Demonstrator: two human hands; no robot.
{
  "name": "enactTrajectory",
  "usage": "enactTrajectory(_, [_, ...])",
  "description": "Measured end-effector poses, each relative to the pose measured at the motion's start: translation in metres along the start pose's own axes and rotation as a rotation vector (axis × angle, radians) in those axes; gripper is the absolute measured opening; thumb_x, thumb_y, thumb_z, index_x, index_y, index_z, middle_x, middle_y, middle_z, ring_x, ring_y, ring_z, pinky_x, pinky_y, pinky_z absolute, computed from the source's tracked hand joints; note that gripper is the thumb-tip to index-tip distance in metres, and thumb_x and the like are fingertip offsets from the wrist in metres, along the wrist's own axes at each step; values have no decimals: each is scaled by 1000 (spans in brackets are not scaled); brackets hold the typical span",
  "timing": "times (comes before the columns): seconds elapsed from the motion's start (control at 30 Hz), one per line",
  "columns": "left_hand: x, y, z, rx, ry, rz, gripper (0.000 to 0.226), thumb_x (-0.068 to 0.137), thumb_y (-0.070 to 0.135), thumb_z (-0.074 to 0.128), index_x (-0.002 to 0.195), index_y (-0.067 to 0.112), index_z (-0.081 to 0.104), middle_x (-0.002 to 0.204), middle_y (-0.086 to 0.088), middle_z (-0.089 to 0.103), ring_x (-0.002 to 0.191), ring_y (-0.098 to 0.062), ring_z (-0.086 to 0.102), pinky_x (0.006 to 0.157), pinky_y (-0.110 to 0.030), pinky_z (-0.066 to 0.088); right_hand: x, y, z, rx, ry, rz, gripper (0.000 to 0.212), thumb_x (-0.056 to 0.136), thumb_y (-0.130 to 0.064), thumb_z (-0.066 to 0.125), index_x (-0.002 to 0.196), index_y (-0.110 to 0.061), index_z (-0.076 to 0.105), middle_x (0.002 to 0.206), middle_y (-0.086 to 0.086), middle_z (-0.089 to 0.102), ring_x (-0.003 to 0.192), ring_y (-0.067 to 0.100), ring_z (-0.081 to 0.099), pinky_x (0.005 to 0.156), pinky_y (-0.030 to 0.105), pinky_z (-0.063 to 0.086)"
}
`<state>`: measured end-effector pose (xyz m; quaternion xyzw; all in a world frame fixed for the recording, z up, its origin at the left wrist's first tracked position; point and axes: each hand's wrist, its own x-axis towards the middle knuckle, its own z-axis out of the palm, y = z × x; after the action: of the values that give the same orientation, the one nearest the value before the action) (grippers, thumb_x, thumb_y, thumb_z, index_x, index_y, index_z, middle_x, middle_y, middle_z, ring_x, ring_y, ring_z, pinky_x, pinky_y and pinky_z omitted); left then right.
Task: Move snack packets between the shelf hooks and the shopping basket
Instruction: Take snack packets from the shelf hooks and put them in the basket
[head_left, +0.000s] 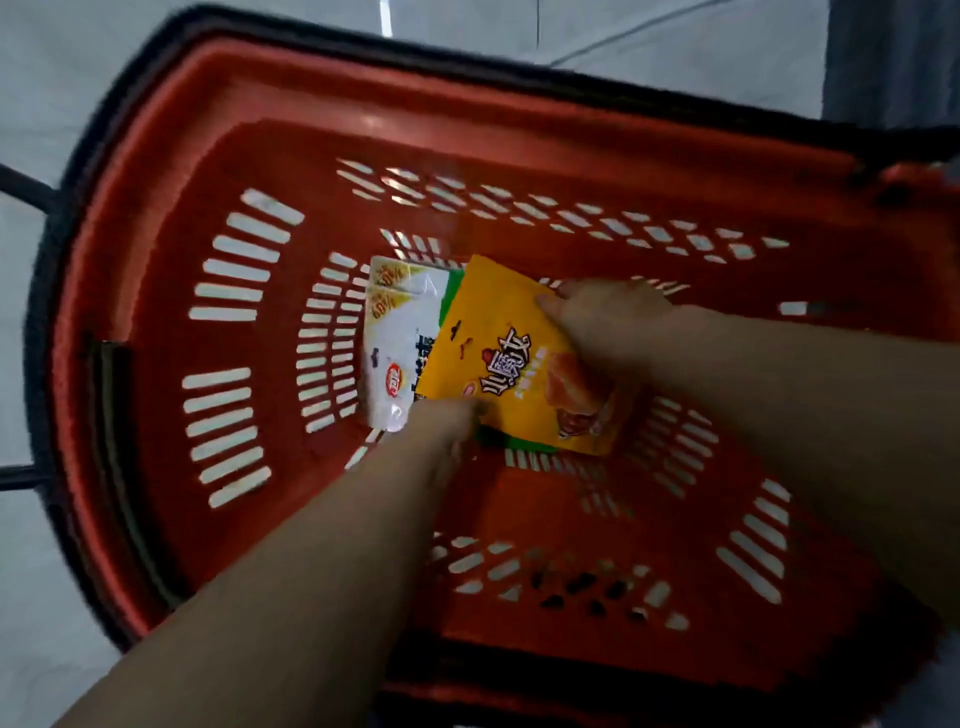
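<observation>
Pale tiled floor (675, 41) beneath a red shopping basket (171, 218). Inside, on its bottom: yellow snack packet (509, 353), gripped at opposite edges by left hand (441, 426) and right hand (602, 317), overlapping white packets (400, 332), apparently two, blurred.

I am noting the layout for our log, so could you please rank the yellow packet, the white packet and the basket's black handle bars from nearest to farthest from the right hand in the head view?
1. Yellow packet: in the grasp of the right hand.
2. White packet: farther left, partly under the yellow one.
3. Black handle bars: outside the red basket, at the far left edge.
</observation>
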<state>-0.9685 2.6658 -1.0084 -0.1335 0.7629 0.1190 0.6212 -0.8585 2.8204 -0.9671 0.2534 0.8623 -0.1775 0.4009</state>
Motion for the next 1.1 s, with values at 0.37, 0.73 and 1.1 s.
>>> enactTrajectory(0.37, [23,-13,15,-397,40,-130,17,98,23,53,109,11,52,82,-3,58,66,-12,56,55,-28,45,32,-7,23,605,153,173,29,91,-29,60,114,-15,52,116,10,55,107,28,52,78,30,38])
enactTrajectory(0.73, [-62,2,-44,-29,241,698,27,95,22,57,80,0,56,73,-9,59,70,-17,54,70,-35,45,-47,4,-4,971,276,240,18,88,-24,65,83,-12,53,68,-1,47,68,16,44,52,21,31])
enactTrajectory(1.1, [-240,100,-75,342,-3,1144,15,90,18,64,76,12,66,59,16,65,55,6,56,54,-8,42,-206,0,-77,1308,550,438,23,90,-25,62,75,-12,53,69,4,57,62,16,50,58,28,36])
